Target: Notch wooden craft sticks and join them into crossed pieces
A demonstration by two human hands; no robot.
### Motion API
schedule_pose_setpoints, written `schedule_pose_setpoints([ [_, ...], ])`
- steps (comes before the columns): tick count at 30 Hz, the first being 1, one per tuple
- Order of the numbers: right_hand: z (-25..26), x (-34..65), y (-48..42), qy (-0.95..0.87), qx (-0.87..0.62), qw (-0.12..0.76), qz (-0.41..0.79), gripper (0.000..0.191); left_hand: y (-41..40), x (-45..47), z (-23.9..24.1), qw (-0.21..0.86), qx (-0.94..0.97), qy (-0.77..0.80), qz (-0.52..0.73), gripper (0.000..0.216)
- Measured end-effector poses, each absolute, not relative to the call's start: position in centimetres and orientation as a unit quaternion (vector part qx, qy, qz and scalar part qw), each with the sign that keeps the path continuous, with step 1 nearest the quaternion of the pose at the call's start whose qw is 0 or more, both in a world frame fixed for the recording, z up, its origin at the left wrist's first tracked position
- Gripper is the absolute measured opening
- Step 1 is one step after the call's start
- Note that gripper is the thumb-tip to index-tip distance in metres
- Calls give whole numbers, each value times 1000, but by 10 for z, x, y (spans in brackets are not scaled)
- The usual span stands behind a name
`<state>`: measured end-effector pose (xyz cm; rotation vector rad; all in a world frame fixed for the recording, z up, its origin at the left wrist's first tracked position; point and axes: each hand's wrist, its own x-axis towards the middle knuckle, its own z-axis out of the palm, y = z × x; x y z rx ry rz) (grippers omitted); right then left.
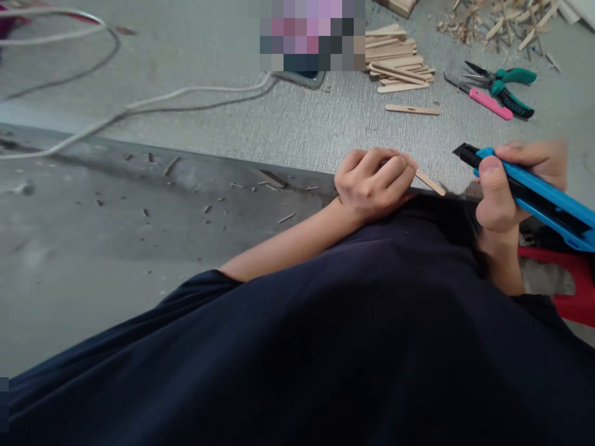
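Note:
My left hand (374,183) is closed at the table's near edge, pressing on a wooden popsicle stick (430,183). One rounded end of that stick sticks out to the right of my fingers; the rest is hidden under them. To the right, my right hand (506,179) grips a blue utility knife (551,201), thumb along its side. The knife's dark blade points up and left, above the table and apart from the stick. Another popsicle stick (412,110) with a dark mark in its middle lies farther back on the table.
A pile of popsicle sticks (400,59) lies at the back. Pliers (504,87) and a pink-handled craft knife (490,103) sit to its right, below wood shavings and glued sticks (506,21). A white cable (186,94) crosses on the left. A red stool (558,279) stands at lower right.

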<state>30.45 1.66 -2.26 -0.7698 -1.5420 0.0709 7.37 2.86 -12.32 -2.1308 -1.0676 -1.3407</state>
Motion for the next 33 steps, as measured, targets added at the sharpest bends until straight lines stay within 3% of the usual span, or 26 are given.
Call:
schedule_pose_setpoints([
  [4, -21, 313, 15, -747, -347, 558, 102, 15, 29, 72, -128, 180, -767, -389, -478, 34],
  [9, -16, 312, 14, -781, -356, 484, 168, 13, 31, 72, -136, 104, -776, -418, -462, 37],
  [24, -14, 312, 19, -800, -331, 476, 153, 9, 30, 73, -132, 175, -766, -413, -461, 44],
  [29, -14, 311, 16, -813, -325, 462, 144, 7, 31, 73, -133, 130, -773, -398, -477, 41],
  [33, -7, 309, 18, -824, -346, 425, 143, 14, 30, 75, -132, 152, -766, -415, -466, 30],
])
